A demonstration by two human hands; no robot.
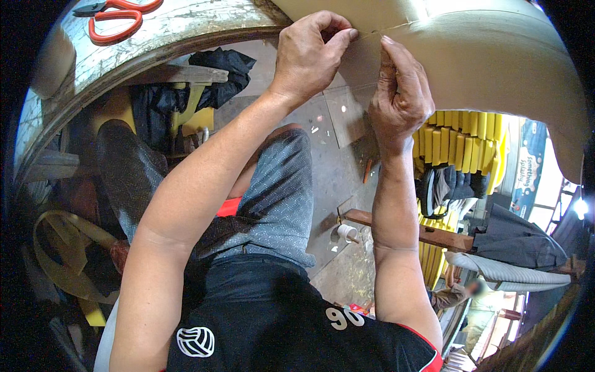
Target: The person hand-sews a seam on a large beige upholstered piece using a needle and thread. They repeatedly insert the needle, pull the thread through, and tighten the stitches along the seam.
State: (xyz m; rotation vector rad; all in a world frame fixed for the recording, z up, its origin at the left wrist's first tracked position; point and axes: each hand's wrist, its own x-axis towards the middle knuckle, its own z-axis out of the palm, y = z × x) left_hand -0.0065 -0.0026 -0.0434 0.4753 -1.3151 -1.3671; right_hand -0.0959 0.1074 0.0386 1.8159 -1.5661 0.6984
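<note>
My left hand [310, 59] is raised at the edge of a large beige sheet [477, 68], with thumb and forefinger pinched together. A thin pale thread-like line [393, 27] runs over the sheet close to those fingertips. My right hand [401, 93] is upright a little to the right, its fingers pressed together beside the sheet. Whatever either pinch holds is too small to make out. The sheet curves down at the right, and its surface shows a small mark between my hands.
Red-handled snips [113, 41] lie on the worn, marbled table [204, 28] with a curved edge. Dark cloth [223, 74] hangs below it. At right are stacked yellow pieces [462, 142], a wooden bar [443, 237] and a grey roll [514, 273]. Another person [455, 294] is farther off.
</note>
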